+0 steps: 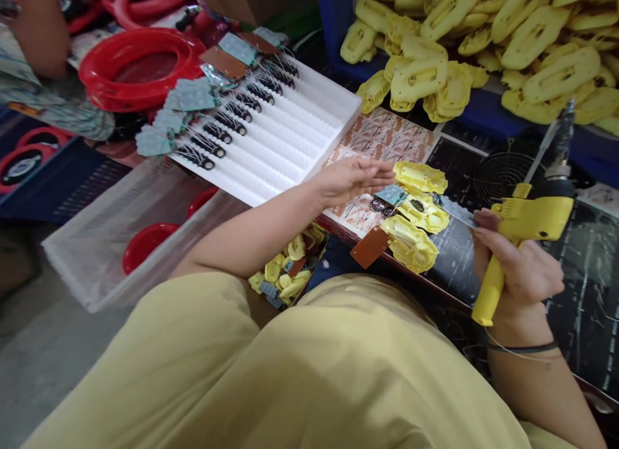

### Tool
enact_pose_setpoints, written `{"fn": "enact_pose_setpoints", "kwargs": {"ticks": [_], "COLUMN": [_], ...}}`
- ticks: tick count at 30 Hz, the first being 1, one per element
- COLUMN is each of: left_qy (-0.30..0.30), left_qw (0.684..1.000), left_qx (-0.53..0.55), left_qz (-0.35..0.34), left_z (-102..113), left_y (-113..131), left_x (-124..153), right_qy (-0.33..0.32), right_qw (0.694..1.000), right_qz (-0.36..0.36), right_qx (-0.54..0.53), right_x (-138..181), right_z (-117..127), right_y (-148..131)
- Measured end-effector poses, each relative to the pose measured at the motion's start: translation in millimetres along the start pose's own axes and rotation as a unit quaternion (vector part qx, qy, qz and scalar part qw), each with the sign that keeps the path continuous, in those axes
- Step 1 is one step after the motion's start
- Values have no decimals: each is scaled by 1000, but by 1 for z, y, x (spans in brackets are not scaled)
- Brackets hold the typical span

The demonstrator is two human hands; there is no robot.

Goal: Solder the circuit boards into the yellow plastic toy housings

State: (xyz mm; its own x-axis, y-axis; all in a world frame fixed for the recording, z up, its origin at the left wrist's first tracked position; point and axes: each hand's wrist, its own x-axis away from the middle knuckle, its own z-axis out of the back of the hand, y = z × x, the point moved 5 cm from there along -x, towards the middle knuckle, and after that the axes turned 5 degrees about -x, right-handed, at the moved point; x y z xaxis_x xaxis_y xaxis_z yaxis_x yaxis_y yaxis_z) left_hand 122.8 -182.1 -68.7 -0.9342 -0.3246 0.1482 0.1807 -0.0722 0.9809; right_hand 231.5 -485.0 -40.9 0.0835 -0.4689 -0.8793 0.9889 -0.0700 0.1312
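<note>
My left hand (pixel 358 178) reaches over the table with its fingers stretched out, holding nothing that I can see. Its fingertips are beside several yellow plastic shells (pixel 418 177). Next to them lie a small circuit board (pixel 391 194) and a small round black part with wires (pixel 380 205). A brown board (pixel 370 247) juts over the table edge. My right hand (pixel 520 268) is closed around a yellow soldering gun (pixel 536 218), its metal tip pointing up and away. A grey-blue board (pixel 457 211) touches my right thumb and finger; whether they pinch it, I cannot tell.
A white ridged foam tray (pixel 300 136) carries rows of black wired parts and boards. Yellow shells (pixel 532 42) fill a blue bin (pixel 333 23). Red rings (pixel 140 68) lie at left, near another person's arm (pixel 41 29). A wire fan guard (pixel 500 175) stands behind the gun.
</note>
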Motion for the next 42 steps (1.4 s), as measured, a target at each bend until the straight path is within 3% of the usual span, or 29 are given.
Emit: {"fn": "enact_pose_setpoints", "kwargs": {"ticks": [4, 9, 15, 18, 21, 24, 27, 31, 34, 39, 42], "left_qy": [-81, -8, -5, -1, 29, 32, -24, -43, -32, -43, -55], "left_qw": [996, 993, 990, 993, 996, 987, 941, 860, 834, 837, 857], "left_qx": [-7, 16, 91, 86, 10, -127, -323, -501, -547, -544, -512], "left_qz": [-38, -118, -103, -86, -78, -90, -98, -89, -69, -41, -23], "left_z": [-33, -59, -71, -67, -46, -19, -11, -26, -38, -35, -28], "left_y": [-1, 17, 19, 25, 40, 59, 63, 46, 32, 29, 33], "left_x": [-2, -22, -33, -32, -35, -48, -68, -94, -104, -101, -97], "right_qy": [14, -1, -47, -54, -60, -44, -48, -136, -180, -296, -317], "right_qw": [999, 1000, 998, 996, 992, 991, 988, 958, 935, 865, 858], "right_qz": [13, 24, -19, -44, -65, -87, -100, -197, -247, -336, -343], "right_qx": [36, 18, -28, -55, -88, -95, -106, -161, -177, -228, -212], "right_x": [-7, -10, 1, 0, -4, -9, -9, -4, 0, 10, 12], "right_z": [-4, -4, -7, -11, -12, -8, -12, -51, -92, -151, -162], "right_y": [0, -5, -8, -11, -12, -6, 7, 38, 59, 84, 89]}}
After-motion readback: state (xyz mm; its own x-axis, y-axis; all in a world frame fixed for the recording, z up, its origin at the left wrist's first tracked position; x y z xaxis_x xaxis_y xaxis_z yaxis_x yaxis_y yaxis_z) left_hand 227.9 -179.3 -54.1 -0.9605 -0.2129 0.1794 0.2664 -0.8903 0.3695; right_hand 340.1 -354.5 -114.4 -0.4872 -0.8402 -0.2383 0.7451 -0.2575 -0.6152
